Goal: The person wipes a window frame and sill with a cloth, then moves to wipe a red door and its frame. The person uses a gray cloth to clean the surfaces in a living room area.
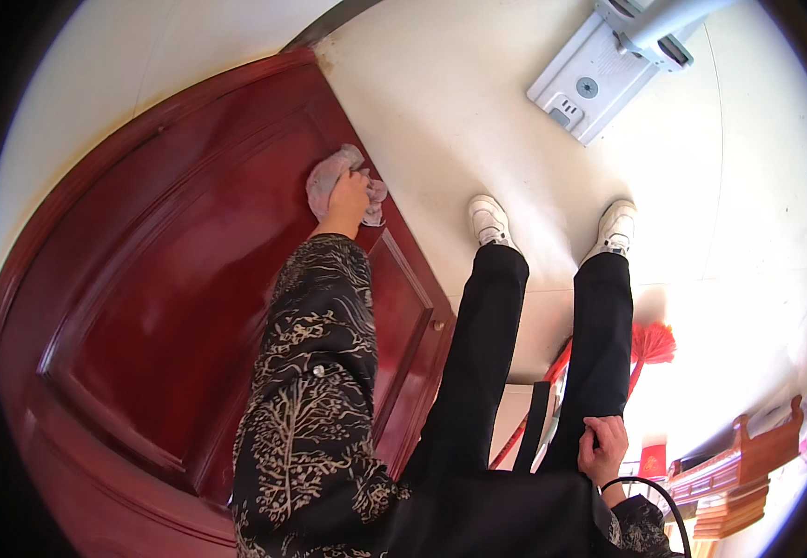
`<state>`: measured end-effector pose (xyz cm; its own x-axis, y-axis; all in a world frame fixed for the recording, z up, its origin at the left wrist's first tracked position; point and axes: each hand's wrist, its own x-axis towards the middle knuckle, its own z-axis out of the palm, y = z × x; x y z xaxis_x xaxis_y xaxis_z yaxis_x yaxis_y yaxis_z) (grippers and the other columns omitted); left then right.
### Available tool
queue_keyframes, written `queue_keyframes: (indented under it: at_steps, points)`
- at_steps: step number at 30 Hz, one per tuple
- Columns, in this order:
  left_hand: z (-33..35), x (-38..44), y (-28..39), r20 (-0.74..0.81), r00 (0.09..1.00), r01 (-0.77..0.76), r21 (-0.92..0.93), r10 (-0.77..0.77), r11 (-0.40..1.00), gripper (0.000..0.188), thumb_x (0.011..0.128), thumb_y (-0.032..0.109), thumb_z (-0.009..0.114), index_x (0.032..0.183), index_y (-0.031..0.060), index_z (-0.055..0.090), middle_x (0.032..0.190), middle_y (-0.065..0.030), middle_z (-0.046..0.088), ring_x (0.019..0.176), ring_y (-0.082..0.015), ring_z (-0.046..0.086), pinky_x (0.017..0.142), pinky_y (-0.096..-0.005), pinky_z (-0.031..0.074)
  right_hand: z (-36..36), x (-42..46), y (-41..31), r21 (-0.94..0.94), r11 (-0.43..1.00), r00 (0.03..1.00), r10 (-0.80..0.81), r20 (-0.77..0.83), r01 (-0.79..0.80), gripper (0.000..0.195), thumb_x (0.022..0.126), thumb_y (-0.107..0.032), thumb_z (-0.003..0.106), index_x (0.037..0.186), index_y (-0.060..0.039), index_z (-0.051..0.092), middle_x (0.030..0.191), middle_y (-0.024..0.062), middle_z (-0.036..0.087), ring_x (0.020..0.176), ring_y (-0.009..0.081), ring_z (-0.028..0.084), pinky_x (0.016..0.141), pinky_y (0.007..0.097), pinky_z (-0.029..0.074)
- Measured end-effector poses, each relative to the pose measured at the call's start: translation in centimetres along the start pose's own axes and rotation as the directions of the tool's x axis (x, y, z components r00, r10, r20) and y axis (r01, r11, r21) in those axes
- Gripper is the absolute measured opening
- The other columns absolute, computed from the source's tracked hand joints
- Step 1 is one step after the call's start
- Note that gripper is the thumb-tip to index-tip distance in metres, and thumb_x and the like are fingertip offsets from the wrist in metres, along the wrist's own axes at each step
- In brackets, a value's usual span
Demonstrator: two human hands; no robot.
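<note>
A crumpled greyish-pink cloth [330,178] lies under my left hand [349,197], whose fingers grip it against a dark red panelled wooden door [187,307], close to the door's edge. Below the cloth, a small round brass-coloured knob [438,325] sits on a smaller panel. My right hand [603,446] rests on my black trouser leg near the knee, its fingers curled and no object visible in it.
A grey-white plastic appliance base [587,87] stands on the pale floor [438,139] at the upper right. Behind my legs are a red tassel [652,342] and a pale box [511,411]. Carved brown wooden furniture [769,446] stands at the lower right.
</note>
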<state>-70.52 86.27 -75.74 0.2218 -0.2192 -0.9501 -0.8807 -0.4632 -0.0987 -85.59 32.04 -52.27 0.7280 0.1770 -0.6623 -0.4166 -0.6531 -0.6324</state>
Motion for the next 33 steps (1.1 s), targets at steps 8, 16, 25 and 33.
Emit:
queue_keyframes:
  at_steps: [8,16,25,33]
  points:
    - [-3.5,2.9,-11.3,0.001,0.946,0.324,0.104,-0.325,0.941,0.024,0.08,0.021,0.056,0.099,0.0168,0.069,0.113,-0.0019,0.054,0.11,-0.0214,0.046,0.091,-0.034,0.039,0.6,-0.5,-0.5,-0.055,0.996,0.997,0.068,0.032,-0.067,0.021,0.065,0.008,0.056,0.082,-0.0035,0.059,0.073,0.0104,0.056,0.066,0.0287,0.052,0.059,0.0369,0.041]
    - [-1.2,1.8,0.3,-0.006,0.997,0.078,-0.204,-0.081,0.976,0.02,0.079,0.018,0.057,0.094,0.0131,0.07,0.104,-0.0076,0.06,0.101,-0.0226,0.057,0.081,-0.0326,0.047,1.3,-0.2,-0.5,-0.052,0.998,0.999,0.029,0.044,-0.027,0.02,0.065,0.007,0.056,0.081,-0.0035,0.059,0.071,0.0106,0.056,0.066,0.0291,0.053,0.059,0.0373,0.041]
    - [-4.8,7.9,-14.9,-0.198,0.874,0.36,-0.35,-0.444,0.865,0.028,0.081,0.018,0.053,0.104,0.0054,0.062,0.113,-0.0134,0.058,0.105,-0.0306,0.054,0.092,-0.0442,0.043,1.8,0.4,-0.6,-0.111,0.992,0.995,0.069,0.065,-0.061,0.021,0.064,0.008,0.056,0.081,-0.004,0.059,0.072,0.0103,0.056,0.066,0.0291,0.052,0.058,0.0373,0.041]
    - [-0.7,5.2,-10.8,0.022,0.909,0.39,-0.403,-0.417,0.828,0.024,0.074,0.014,0.059,0.094,0.0046,0.069,0.112,-0.0181,0.06,0.104,-0.0307,0.058,0.084,-0.0396,0.05,1.0,0.5,-2.0,-0.116,0.993,0.986,0.027,0.165,-0.008,0.023,0.064,0.008,0.056,0.083,-0.0035,0.059,0.074,0.0104,0.057,0.067,0.029,0.053,0.06,0.0374,0.041]
